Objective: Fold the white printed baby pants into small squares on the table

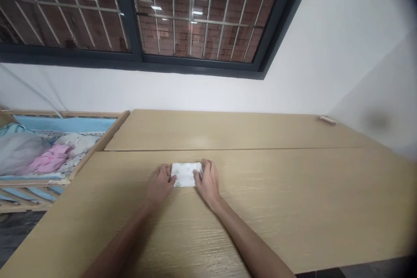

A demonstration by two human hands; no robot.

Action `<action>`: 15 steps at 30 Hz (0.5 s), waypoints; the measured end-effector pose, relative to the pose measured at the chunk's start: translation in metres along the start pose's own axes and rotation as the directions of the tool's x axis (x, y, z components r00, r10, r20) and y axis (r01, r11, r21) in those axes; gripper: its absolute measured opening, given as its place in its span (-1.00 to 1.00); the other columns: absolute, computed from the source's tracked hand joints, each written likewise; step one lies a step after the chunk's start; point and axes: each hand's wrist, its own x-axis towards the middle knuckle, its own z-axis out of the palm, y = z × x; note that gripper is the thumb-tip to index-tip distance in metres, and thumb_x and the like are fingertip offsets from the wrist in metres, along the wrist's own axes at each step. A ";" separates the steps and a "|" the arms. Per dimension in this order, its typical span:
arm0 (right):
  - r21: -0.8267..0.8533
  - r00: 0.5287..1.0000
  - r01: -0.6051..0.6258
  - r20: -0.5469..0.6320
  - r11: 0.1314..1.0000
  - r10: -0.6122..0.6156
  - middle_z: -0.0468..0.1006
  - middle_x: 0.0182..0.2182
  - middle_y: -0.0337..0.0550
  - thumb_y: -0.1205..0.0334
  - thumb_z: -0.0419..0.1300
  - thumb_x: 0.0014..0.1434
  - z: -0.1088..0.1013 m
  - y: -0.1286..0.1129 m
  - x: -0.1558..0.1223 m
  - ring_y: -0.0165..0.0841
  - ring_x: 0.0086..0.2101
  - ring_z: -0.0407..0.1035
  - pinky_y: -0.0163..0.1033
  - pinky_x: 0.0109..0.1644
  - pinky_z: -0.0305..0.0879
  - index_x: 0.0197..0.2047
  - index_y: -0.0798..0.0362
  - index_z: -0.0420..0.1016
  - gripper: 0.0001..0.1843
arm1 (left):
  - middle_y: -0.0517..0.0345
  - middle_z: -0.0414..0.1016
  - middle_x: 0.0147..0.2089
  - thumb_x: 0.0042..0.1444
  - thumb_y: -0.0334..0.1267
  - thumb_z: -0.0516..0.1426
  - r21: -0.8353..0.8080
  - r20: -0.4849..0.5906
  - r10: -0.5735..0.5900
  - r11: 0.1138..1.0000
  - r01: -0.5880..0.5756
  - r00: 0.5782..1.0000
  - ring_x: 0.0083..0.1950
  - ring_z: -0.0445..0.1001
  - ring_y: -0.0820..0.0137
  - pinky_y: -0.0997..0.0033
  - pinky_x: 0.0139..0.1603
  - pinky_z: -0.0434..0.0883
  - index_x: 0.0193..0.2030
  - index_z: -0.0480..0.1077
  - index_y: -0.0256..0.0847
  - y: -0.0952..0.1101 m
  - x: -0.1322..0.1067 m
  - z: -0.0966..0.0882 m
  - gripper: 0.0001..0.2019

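A small folded white cloth [185, 174] with a faint green print lies flat on the wooden tabletop [276, 200]. At its left edge, my left hand [161, 182] grips it with the thumb at the lower left corner and the fingers curled beside it. My right hand [208, 182] holds the opposite edge, its thumb on top of the cloth and its fingers along the right side. Both hands rest on or just above the tabletop. The undersides of the fingers are hidden.
Left of the table stands a wooden crib [112, 132] with pink clothing [52, 158] and bedding inside. A narrow seam crosses the tabletop behind the cloth. Far right, a small pale object [327, 120] lies near the wall. Above is a dark-framed window [202, 67] with bars.
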 end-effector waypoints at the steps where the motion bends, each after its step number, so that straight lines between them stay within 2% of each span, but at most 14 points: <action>1: -0.042 0.997 0.070 0.026 0.997 -0.069 0.37 0.17 0.28 0.15 0.06 0.34 -0.002 -0.005 0.000 0.03 0.19 0.25 0.18 0.22 0.24 0.30 0.18 0.23 -0.48 | -0.16 0.47 0.10 0.35 -0.11 0.01 0.007 -0.038 0.025 1.000 -0.024 0.999 0.21 0.42 0.10 0.01 0.22 0.35 0.15 0.27 -0.26 0.005 -0.002 0.002 -0.65; 3: -0.066 0.962 0.237 0.156 0.969 -0.225 0.22 0.33 0.25 0.18 0.02 0.36 -0.003 -0.014 0.001 0.00 0.33 0.08 0.16 0.34 0.11 0.41 0.18 0.11 -0.39 | -0.25 0.26 0.35 0.39 -0.07 -0.08 0.015 -0.077 0.138 0.990 -0.138 0.987 0.41 0.21 0.11 -0.02 0.38 0.21 0.33 0.13 -0.30 0.016 -0.008 0.008 -0.52; 5: -0.043 0.892 0.356 0.314 0.934 -0.326 0.13 0.40 0.18 0.20 0.04 0.32 0.000 -0.019 0.000 -0.05 0.39 -0.04 0.14 0.42 0.00 0.47 0.17 0.02 -0.29 | -0.26 0.08 0.47 0.42 -0.02 -0.12 0.042 -0.037 0.299 0.954 -0.298 0.954 0.50 0.05 0.14 0.01 0.42 0.17 0.47 -0.08 -0.33 0.025 -0.014 0.017 -0.39; 7: -0.034 0.839 0.393 0.422 0.919 -0.343 0.10 0.42 0.15 0.22 0.07 0.28 0.003 -0.019 0.000 -0.07 0.41 -0.07 0.13 0.45 -0.06 0.49 0.20 0.00 -0.24 | -0.30 -0.03 0.51 0.42 0.01 -0.13 0.100 0.034 0.415 0.904 -0.416 0.909 0.54 -0.06 0.12 -0.01 0.43 0.15 0.52 -0.24 -0.38 0.030 -0.019 0.027 -0.30; 8: -0.038 0.825 0.395 0.453 0.918 -0.337 0.10 0.42 0.15 0.23 0.08 0.27 0.003 -0.018 0.000 -0.08 0.41 -0.07 0.12 0.46 -0.08 0.48 0.21 0.01 -0.24 | -0.32 -0.07 0.52 0.42 0.03 -0.14 0.138 0.061 0.435 0.888 -0.439 0.899 0.55 -0.10 0.10 -0.02 0.44 0.14 0.52 -0.27 -0.40 0.031 -0.022 0.031 -0.28; 11: -0.056 0.814 0.390 0.487 0.919 -0.315 0.06 0.43 0.12 0.20 0.04 0.34 -0.001 -0.013 0.001 -0.11 0.42 -0.08 0.13 0.48 -0.12 0.48 0.19 0.04 -0.30 | -0.31 -0.09 0.52 0.43 0.03 -0.15 0.248 0.099 0.435 0.860 -0.445 0.895 0.55 -0.12 0.08 -0.04 0.45 0.10 0.53 -0.28 -0.42 0.024 -0.026 0.036 -0.27; 15: -0.082 0.843 0.328 0.475 0.941 -0.253 0.03 0.45 0.08 0.04 -0.06 0.44 -0.015 -0.002 0.004 -0.14 0.43 -0.12 0.13 0.48 -0.14 0.51 0.15 -0.03 -0.32 | -0.32 -0.06 0.52 0.42 0.03 -0.13 0.336 0.085 0.431 0.836 -0.433 0.898 0.54 -0.10 0.06 -0.02 0.44 0.12 0.52 -0.22 -0.45 0.011 -0.029 0.033 -0.27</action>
